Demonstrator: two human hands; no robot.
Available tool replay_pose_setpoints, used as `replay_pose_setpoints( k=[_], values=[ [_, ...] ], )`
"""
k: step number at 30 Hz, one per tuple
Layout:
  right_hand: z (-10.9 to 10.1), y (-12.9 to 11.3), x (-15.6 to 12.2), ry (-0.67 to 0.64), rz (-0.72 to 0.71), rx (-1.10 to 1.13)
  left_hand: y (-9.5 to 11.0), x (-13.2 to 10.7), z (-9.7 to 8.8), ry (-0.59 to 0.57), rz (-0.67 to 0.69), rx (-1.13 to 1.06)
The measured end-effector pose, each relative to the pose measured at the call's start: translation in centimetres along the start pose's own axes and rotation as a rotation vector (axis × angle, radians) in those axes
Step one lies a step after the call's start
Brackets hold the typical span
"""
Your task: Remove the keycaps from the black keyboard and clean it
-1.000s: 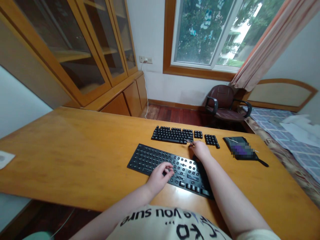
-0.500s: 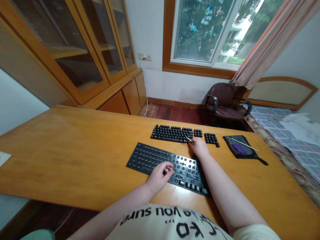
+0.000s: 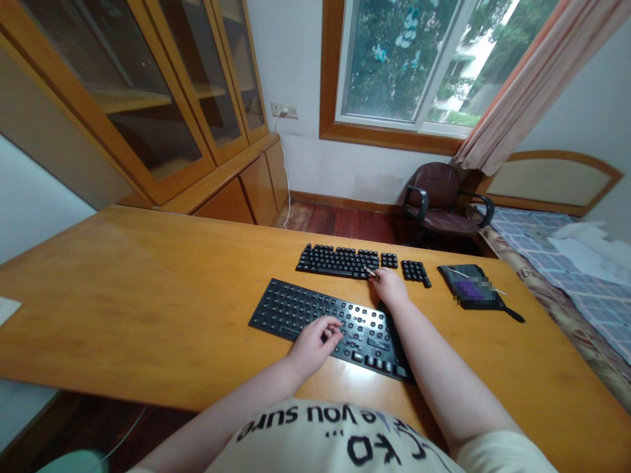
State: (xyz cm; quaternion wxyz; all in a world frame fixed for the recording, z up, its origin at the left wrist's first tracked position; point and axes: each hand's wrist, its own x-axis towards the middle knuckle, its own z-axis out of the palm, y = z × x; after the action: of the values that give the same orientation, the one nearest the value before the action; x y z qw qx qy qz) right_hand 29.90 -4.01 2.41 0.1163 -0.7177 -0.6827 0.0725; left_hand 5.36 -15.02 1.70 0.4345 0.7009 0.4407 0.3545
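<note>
A black keyboard base (image 3: 283, 309) lies on the desk, mostly stripped of keycaps, with several keycaps still along its near right edge. My left hand (image 3: 318, 341) rests over its middle, fingers curled and thumb close to the fingertips; anything between them is hidden. Beyond the base, loose black keycaps (image 3: 332, 261) stand in keyboard order. At the near right edge of their largest block, my right hand (image 3: 391, 288) pinches a small slender tool (image 3: 371, 272), its tip by the keycaps. What kind of tool it is cannot be made out. My right forearm covers the base's right end.
Right of the loose keycaps lies a dark pouch (image 3: 463, 269) with a purple patch and a thin stick on it. The wooden desk (image 3: 148, 295) stretches left to a paper's edge (image 3: 7, 310). An office chair (image 3: 438, 197) and a bed (image 3: 537, 243) stand beyond.
Both hands stay nearly in place; the right hand and its tool have shifted only very slightly. The whole view has moved a little.
</note>
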Motion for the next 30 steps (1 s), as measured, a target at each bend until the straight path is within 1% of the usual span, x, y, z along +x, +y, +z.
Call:
replay_pose_setpoints(
  k=[4, 7, 9, 11, 12, 14, 17, 20, 22, 23, 28, 30],
  values=[
    [-0.1, -0.2, 0.0, 0.015, -0.005, 0.028, -0.2, 0.1, 0.1, 0.013, 0.000, 0.013],
    [-1.1, -0.4, -0.4, 0.060, -0.022, 0.070, -0.4, 0.0, 0.2, 0.011, 0.003, 0.024],
    [-2.1, -0.6, -1.4, 0.131, -0.093, 0.186, -0.3, 0.0, 0.1, 0.010, 0.019, 0.041],
    [-3.1, -0.9, -3.1, 0.195, -0.230, 0.380, -0.1, -0.2, 0.0, 0.004, 0.046, 0.077],
    [-3.5, -1.1, -4.2, 0.197, -0.273, 0.446, 0.1, -0.2, -0.1, -0.003, 0.062, 0.104],
    [-3.9, -1.6, -6.7, 0.161, -0.307, 0.510, 0.4, -0.2, -0.2, -0.025, 0.102, 0.165],
    [-3.7, -2.4, -10.3, -0.027, -0.358, 0.536, 1.0, -0.2, -0.2, -0.069, 0.185, 0.245],
    [-3.1, -3.1, -12.6, -0.188, -0.332, 0.585, 1.3, -0.1, 0.0, -0.119, 0.240, 0.280],
    [-2.8, -3.4, -13.3, -0.264, -0.313, 0.619, 1.3, -0.1, 0.0, -0.134, 0.242, 0.285],
    [-2.8, -3.5, -13.4, -0.281, -0.307, 0.621, 1.3, -0.1, 0.1, -0.133, 0.237, 0.285],
    [-2.7, -3.8, -12.8, -0.290, -0.271, 0.529, 0.8, -0.1, 0.0, -0.110, 0.219, 0.276],
    [-2.7, -3.9, -12.5, -0.311, -0.293, 0.506, 0.7, -0.1, 0.0, -0.107, 0.216, 0.274]
  ],
)
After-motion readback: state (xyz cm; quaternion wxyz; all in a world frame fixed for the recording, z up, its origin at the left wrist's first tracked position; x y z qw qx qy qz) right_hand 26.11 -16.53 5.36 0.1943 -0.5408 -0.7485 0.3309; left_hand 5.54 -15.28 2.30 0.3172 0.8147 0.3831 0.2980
